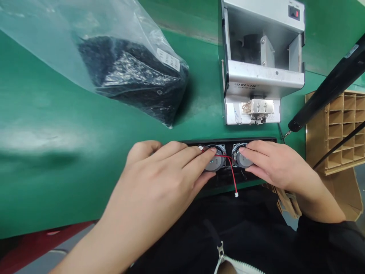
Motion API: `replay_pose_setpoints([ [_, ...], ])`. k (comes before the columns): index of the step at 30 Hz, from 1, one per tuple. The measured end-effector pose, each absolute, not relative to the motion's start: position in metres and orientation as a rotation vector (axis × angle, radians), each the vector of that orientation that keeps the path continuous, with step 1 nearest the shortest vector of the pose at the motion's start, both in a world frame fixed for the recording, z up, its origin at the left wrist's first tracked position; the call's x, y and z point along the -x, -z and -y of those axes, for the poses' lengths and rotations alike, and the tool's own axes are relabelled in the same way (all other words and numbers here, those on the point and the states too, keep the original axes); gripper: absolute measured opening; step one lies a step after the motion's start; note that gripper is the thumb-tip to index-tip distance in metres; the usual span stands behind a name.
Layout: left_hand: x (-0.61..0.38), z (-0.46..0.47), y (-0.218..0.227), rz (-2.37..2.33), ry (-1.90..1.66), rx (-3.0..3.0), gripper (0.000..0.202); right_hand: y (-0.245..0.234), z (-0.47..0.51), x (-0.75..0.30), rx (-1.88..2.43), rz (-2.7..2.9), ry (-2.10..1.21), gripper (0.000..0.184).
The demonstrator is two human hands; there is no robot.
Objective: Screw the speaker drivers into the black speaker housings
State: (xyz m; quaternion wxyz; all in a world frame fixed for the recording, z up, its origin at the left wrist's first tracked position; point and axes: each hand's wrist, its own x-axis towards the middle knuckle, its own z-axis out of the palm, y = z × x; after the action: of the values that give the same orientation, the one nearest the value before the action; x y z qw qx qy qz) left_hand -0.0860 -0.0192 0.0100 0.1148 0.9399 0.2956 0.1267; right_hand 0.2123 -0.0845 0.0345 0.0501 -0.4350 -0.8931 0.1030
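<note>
Two round speakers sit side by side in a long black housing (228, 140) near the table's front edge. My left hand (164, 179) grips the left speaker (215, 163), fingers on top and thumb at its near side. The right speaker (241, 160) is held the same way by my right hand (270, 161). A red wire (233, 177) with a small white connector (236, 194) runs from between the speakers toward my body. Another white connector (201, 148) shows by the fingers of my left hand. Much of the housing is hidden under both hands.
A silver machine (265, 80) with a lit red switch stands behind the housing. A clear bag of small black pieces (134, 72) lies at the back left. On the right hang a black electric screwdriver (327, 83) and, beyond it, a divided cardboard box (342, 129).
</note>
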Motion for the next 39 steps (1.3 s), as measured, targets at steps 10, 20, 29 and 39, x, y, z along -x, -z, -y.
replay_pose_setpoints([
  [10,0.09,0.012,-0.008,-0.83,-0.288,-2.689,0.036,-0.036,0.08,-0.214,1.338,2.767,-0.386,0.034],
  [20,0.089,0.01,-0.008,-0.823,-0.334,-2.739,0.034,-0.038,0.084,-0.208,1.425,2.766,-0.375,0.033],
  [29,0.093,0.011,0.003,-0.907,-0.371,-2.562,0.042,-0.026,0.081,-0.217,1.348,2.692,-0.352,0.035],
  [39,0.093,0.012,0.003,-0.912,-0.326,-2.572,0.047,-0.031,0.081,-0.212,1.383,2.792,-0.379,0.038],
])
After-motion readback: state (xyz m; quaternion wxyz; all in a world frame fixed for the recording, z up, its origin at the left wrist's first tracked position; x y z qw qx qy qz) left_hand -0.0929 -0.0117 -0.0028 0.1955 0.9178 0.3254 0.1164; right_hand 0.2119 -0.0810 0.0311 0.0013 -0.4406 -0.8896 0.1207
